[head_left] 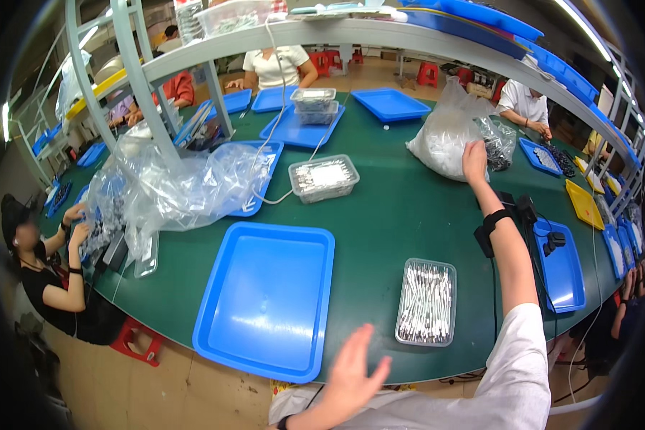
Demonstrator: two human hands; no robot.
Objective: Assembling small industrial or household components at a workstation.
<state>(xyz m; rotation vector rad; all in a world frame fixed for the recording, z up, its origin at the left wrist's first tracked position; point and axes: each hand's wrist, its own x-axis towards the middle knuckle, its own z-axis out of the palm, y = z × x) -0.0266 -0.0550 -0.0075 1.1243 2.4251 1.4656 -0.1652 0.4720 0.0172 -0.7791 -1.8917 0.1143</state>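
Note:
My right hand [474,162] reaches far forward and grips the side of a full clear plastic bag [443,140] with whitish contents. Its fingertips are partly hidden against the plastic. Low in the view, my left hand [352,378] hovers near the table's front edge, fingers spread and holding nothing. Just right of it stands a clear plastic box [426,302] filled with thin white sticks with dark ends. To its left lies a large blue tray [264,301] with nothing in it. Farther back is another clear box [324,177] of similar sticks.
A large clear bag [186,186] covers part of a tray at left, near a seated co-worker [57,272]. A smaller blue tray [560,265] and black cables lie right of my right arm. Grey shelf frame [287,34] spans overhead; more blue trays [390,104] sit behind.

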